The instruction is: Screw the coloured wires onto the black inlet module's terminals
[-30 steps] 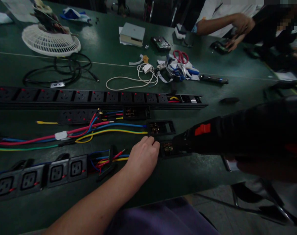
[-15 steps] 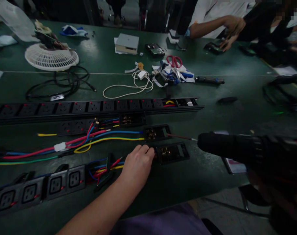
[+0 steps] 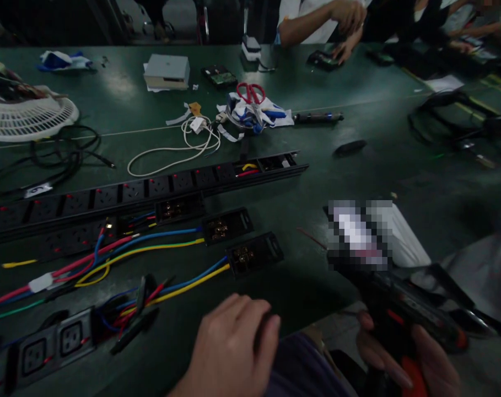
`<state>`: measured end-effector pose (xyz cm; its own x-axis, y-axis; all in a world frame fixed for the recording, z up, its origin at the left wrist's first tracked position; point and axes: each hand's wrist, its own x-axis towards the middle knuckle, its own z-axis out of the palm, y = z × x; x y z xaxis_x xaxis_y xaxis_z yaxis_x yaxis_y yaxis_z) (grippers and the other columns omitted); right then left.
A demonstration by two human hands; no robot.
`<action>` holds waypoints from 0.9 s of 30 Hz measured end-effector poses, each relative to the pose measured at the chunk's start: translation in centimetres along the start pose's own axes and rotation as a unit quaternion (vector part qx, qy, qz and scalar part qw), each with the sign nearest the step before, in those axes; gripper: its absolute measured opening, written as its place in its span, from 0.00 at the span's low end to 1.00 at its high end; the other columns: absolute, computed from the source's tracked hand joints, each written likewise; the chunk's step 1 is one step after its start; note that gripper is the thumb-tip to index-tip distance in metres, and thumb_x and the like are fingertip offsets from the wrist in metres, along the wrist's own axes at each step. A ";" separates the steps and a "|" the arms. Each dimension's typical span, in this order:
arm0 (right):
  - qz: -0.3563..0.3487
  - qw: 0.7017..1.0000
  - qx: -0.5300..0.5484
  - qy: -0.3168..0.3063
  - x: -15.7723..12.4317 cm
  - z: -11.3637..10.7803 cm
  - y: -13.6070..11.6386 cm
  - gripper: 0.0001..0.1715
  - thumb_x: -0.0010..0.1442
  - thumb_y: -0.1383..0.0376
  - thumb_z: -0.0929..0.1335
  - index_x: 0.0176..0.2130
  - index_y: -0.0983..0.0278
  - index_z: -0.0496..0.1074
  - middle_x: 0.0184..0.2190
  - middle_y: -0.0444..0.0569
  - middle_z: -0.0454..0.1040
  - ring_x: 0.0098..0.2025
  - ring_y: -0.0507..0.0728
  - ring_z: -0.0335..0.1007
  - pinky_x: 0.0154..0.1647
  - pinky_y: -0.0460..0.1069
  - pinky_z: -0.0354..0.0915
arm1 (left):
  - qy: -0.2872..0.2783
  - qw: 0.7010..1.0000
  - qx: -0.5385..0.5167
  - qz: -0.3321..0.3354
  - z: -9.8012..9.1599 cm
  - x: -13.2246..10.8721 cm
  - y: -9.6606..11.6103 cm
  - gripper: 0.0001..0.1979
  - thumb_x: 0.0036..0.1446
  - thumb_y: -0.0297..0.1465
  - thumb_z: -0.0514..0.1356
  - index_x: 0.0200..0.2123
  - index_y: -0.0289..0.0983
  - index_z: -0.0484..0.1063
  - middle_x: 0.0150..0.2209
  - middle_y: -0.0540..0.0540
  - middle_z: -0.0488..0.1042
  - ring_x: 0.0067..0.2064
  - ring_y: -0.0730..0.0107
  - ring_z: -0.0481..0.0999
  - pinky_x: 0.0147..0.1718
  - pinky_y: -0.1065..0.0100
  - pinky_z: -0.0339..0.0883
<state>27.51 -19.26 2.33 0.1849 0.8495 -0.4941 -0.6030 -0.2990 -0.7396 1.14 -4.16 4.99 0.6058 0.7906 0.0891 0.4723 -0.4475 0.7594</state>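
My left hand [image 3: 233, 344] hovers over the near edge of the green table [image 3: 382, 165], fingers curled together and holding nothing. Closest ahead of it lies a black socket module [image 3: 254, 255] with brass terminals, fed by a blue and a yellow wire [image 3: 192, 281]. Two similar modules [image 3: 227, 226] lie just beyond it. My right hand [image 3: 411, 361] is low at the right, off the table, gripping a black power screwdriver [image 3: 403, 311] with a red trigger. The tool's tip is hidden behind a blurred white item [image 3: 407, 242].
A long black power strip [image 3: 151, 187] runs across the table. Bundled coloured wires [image 3: 68, 270] and a row of sockets [image 3: 55, 342] lie at the left. Farther back are a white cable [image 3: 179, 149], red scissors [image 3: 250, 92], a grey box [image 3: 167, 70] and a fan grille [image 3: 27, 116]. Another person's hands [image 3: 345, 22] work at the far side.
My left hand has pulled back from the socket module to the table edge. My right hand has drawn the screwdriver away from the module, down and off the table. The view has shifted right.
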 end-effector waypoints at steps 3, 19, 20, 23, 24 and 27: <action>0.027 0.986 0.082 -0.142 1.1 2.3 1.0 0.30 0.70 0.48 0.55 0.53 0.64 0.72 0.21 0.49 0.61 0.21 0.47 0.55 0.35 0.45 0.65 | -0.198 0.972 -0.095 -0.079 3.1 -0.2 2.0 0.14 0.55 0.43 0.65 0.38 0.39 0.76 0.34 0.46 0.78 0.37 0.59 0.77 0.38 0.59 0.72; 0.034 0.979 -0.035 -0.196 2.7 7.4 1.5 0.28 0.71 0.52 0.61 0.56 0.70 0.71 0.29 0.54 0.71 0.40 0.56 0.71 0.48 0.49 0.66 | -0.326 0.893 -0.299 -0.084 10.2 -2.1 0.5 0.39 0.34 0.40 0.74 0.51 0.39 0.68 0.52 0.41 0.74 0.51 0.49 0.75 0.54 0.51 0.69; 0.041 0.982 -0.035 -0.181 2.5 7.5 1.3 0.28 0.70 0.52 0.62 0.56 0.70 0.72 0.29 0.54 0.71 0.40 0.56 0.71 0.49 0.49 0.66 | -0.323 0.893 -0.304 -0.074 10.3 -2.0 0.5 0.39 0.34 0.40 0.74 0.52 0.38 0.67 0.51 0.41 0.74 0.51 0.49 0.76 0.54 0.51 0.69; 0.047 0.985 -0.031 -0.161 2.3 7.8 1.1 0.25 0.70 0.53 0.63 0.55 0.68 0.73 0.29 0.52 0.71 0.39 0.55 0.71 0.49 0.47 0.65 | -0.323 0.896 -0.299 -0.059 10.1 -1.5 0.6 0.37 0.34 0.40 0.74 0.49 0.37 0.68 0.50 0.39 0.75 0.51 0.48 0.76 0.52 0.50 0.71; 0.034 0.985 -0.024 -0.169 2.3 7.8 1.0 0.23 0.71 0.54 0.62 0.56 0.66 0.72 0.32 0.53 0.72 0.38 0.54 0.71 0.47 0.47 0.65 | -0.327 0.896 -0.295 -0.063 9.9 -1.3 0.6 0.37 0.34 0.41 0.74 0.49 0.36 0.69 0.49 0.38 0.75 0.50 0.47 0.77 0.51 0.50 0.72; 0.000 0.981 -0.034 -0.192 2.6 7.2 0.9 0.22 0.71 0.55 0.61 0.56 0.62 0.72 0.46 0.55 0.70 0.43 0.55 0.71 0.49 0.48 0.66 | -0.338 0.886 -0.311 -0.060 8.8 -0.4 1.0 0.38 0.38 0.42 0.72 0.53 0.37 0.68 0.51 0.38 0.74 0.50 0.46 0.76 0.50 0.50 0.73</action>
<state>21.83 -14.20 3.68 -0.1296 0.9466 -0.2951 -0.5478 -0.3165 -0.7745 6.96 -8.58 0.03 0.9195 0.2910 -0.2641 0.2430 0.1071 0.9641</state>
